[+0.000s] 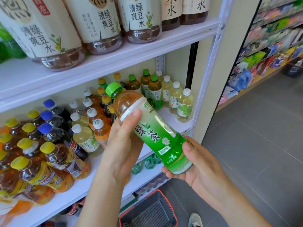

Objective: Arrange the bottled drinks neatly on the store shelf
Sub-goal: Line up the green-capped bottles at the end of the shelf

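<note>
Clasping green tea bottle (155, 134): left grip (124, 145) upper, right grip (196, 166) base

1 head-worn wide-angle view, forward and down, close upon the shelf (114, 59)

A shop is shown, of the small grocery kind; white metal shelving (164, 37) is seen behind the fingers (136, 114) of the left hand (121, 148); small bottled drinks (173, 99) are ranked on it by kind, just beyond and to the left of those fingers; large cream-labelled bottles (98, 22) are lined up above them; to the right of the fingers, across a grey tiled floor (262, 128), a further rack (270, 38) of coloured packaged goods is made out, blurred; below them a red-rimmed shopping basket (154, 210) is set down.
</note>
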Demonstrator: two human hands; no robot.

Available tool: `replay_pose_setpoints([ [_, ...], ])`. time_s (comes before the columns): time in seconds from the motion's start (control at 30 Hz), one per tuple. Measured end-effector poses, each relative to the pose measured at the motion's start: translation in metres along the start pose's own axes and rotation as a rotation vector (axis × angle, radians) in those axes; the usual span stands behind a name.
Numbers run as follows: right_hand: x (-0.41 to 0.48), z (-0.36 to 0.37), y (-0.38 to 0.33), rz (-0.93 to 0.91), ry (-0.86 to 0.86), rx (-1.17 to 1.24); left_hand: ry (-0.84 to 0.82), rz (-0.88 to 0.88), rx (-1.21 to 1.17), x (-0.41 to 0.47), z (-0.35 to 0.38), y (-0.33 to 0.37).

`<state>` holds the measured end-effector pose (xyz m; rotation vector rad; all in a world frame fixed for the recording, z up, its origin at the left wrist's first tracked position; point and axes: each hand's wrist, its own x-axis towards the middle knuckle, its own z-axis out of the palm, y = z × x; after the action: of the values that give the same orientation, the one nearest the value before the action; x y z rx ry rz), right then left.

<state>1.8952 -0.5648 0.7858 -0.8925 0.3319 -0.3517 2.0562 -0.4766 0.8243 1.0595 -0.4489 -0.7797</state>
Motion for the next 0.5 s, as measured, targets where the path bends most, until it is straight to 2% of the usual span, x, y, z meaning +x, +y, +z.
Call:
replay_pose_setpoints([
  [0.33,-0.008,-0.007,0.007,-0.110,0.112,-0.222,0.134,0.047,0.232,-0.003,-0.029,0.004],
  [0.43,-0.008,-0.018,0.005,-0.112,0.098,-0.224,0.218,0.044,0.279,0.000,-0.029,0.006],
  [0.5,-0.005,-0.027,0.001,-0.105,0.078,-0.192,0.217,0.047,0.283,0.003,-0.025,0.009],
])
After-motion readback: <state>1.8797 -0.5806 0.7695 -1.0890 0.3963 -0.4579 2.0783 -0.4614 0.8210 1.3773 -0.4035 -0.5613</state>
